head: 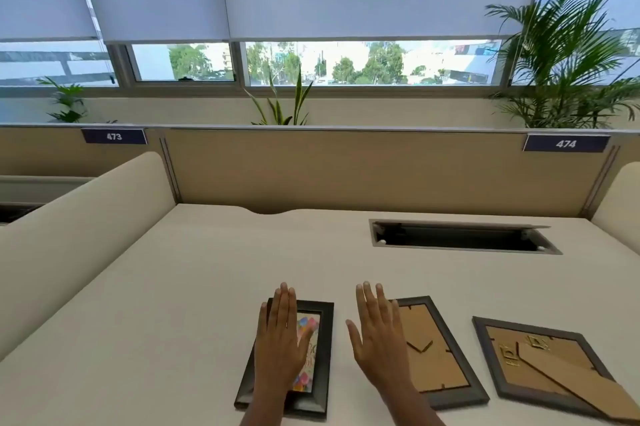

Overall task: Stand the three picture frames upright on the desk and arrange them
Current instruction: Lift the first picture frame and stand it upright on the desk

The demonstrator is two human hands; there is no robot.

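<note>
Picture frames: all three flat on worktop (207,269), none upright yet. Left frame (320,356) face-up; middle frame (436,349), right frame (540,366) face-down. Left hand (280,346), right hand (377,346): spread flat, holding nothing.

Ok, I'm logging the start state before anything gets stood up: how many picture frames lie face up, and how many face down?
Face up: 1, the left frame, under the left hand.
Face down: 2, the middle frame, partly under the right hand, and the right frame.
Total: 3 frames, all flat on the desk.
</note>
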